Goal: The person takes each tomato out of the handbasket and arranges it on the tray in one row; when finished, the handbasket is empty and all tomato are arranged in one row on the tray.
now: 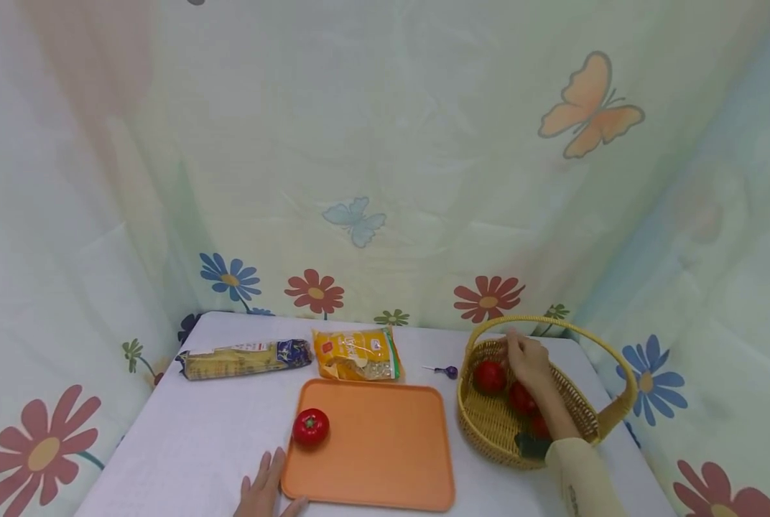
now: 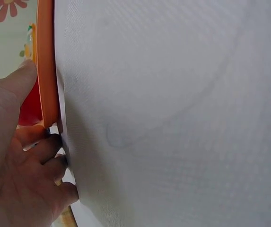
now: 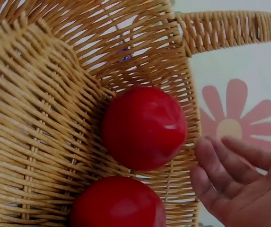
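Observation:
My left hand [image 1: 265,488] rests at the near left corner of the orange tray [image 1: 385,445], its fingers spread. In the left wrist view the thumb [image 2: 24,78] lies by the tray's rim. A red tomato [image 1: 310,427] with a green stem sits on the tray's left side. My right hand [image 1: 530,362] is over the far part of the wicker basket [image 1: 488,449]. The right wrist view shows its fingers bent loosely, holding nothing, near the basket rim. Close by, in the basket, lie a round red fruit [image 3: 144,127] and another red fruit [image 3: 118,205].
A dark green item [image 1: 532,446] lies at the basket's near side, and the handle [image 1: 553,321] arches over. A purple lollipop [image 1: 450,372] lies left of the basket. Behind the tray are a yellow food bag [image 1: 357,354] and a long noodle-like packet [image 1: 243,360].

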Motion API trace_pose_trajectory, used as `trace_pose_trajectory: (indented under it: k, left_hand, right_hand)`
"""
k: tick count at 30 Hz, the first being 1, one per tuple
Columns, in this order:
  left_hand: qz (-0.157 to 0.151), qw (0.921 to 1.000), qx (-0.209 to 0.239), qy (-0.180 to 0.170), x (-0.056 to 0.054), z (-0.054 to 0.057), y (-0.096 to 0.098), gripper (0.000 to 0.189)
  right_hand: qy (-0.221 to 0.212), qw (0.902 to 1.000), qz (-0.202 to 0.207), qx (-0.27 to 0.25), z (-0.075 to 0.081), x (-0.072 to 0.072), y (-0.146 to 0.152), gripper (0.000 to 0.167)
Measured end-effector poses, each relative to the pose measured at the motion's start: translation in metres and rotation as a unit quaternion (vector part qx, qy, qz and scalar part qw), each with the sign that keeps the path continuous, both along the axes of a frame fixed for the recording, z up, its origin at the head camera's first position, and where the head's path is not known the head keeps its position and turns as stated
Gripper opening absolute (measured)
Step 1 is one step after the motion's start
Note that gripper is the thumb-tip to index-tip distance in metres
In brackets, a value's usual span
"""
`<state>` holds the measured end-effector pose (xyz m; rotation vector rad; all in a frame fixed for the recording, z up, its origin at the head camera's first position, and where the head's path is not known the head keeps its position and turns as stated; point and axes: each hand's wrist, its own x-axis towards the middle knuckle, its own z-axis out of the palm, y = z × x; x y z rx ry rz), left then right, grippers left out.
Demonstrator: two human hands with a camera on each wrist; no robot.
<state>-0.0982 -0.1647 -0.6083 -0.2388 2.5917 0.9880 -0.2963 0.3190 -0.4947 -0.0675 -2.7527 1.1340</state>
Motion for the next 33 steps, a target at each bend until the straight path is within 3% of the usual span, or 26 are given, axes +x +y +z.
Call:
trace_pose_trajectory:
  k: [3, 5, 11, 17, 24, 33]
  left_hand:
    - [-0.001, 1.0000, -0.004, 0.002, -0.001, -0.002, -0.001, 0.119]
    - [0.000, 1.0000, -0.001, 0.001, 0.000, -0.002, -0.001, 0.119]
    - [0.006, 1.0000, 0.007, -0.001, 0.000, -0.006, 0.000, 0.122]
    - [0.010, 0.9999, 0.002, -0.004, 0.000, -0.005, 0.000, 0.122]
    - [0.010, 0.9999, 0.004, -0.007, 0.000, -0.004, 0.001, 0.121]
    - [0.009, 0.9999, -0.006, -0.005, -0.001, -0.005, 0.000, 0.121]
  right_hand:
    - [-0.006, 0.9981, 0.043, 0.045, -0.001, -0.001, -0.001, 0.048]
    - [-0.035, 0.9960, 0.061, 0.055, -0.005, 0.000, 0.002, 0.043]
    - [-0.113, 0.9884, 0.092, 0.044, -0.014, 0.003, 0.009, 0.048]
    - [-0.123, 0.9811, 0.137, 0.058, -0.014, 0.000, 0.010, 0.061]
    - [-0.138, 0.9775, 0.157, 0.029, -0.010, 0.002, 0.014, 0.043]
    - [-0.190, 0.9583, 0.211, 0.031, -0.008, 0.008, 0.010, 0.057]
